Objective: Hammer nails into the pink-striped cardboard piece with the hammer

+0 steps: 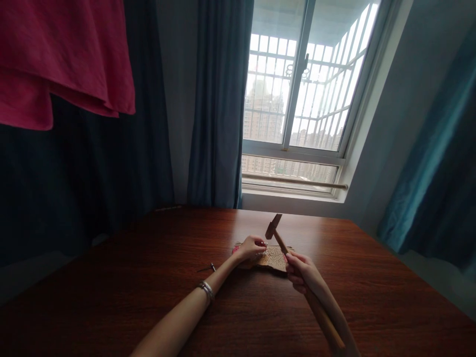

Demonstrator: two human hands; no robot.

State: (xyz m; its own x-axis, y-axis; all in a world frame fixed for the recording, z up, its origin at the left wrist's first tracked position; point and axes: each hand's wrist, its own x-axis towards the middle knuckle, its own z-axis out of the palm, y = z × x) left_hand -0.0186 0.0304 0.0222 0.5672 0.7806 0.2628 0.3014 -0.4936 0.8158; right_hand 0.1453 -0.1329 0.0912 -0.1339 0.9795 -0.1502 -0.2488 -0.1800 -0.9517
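My right hand [303,271] is wrapped round the wooden handle of a hammer [280,242], whose head is raised above the far side of a flat piece. That tan piece [275,258] is covered in small dark dots or holes, has ragged edges and shows pink at its left end. Over its left part, my left hand [253,247] is closed, thumb and forefinger pinched together. Something small and shiny shows at those fingertips, too small to name. A bracelet [206,291] circles my left wrist.
A small dark metal tool [211,267] lies left of my left forearm on the brown wooden table [238,317]. Behind the table are blue curtains [219,109] and a barred window [297,89]. A pink cloth [67,59] hangs at upper left.
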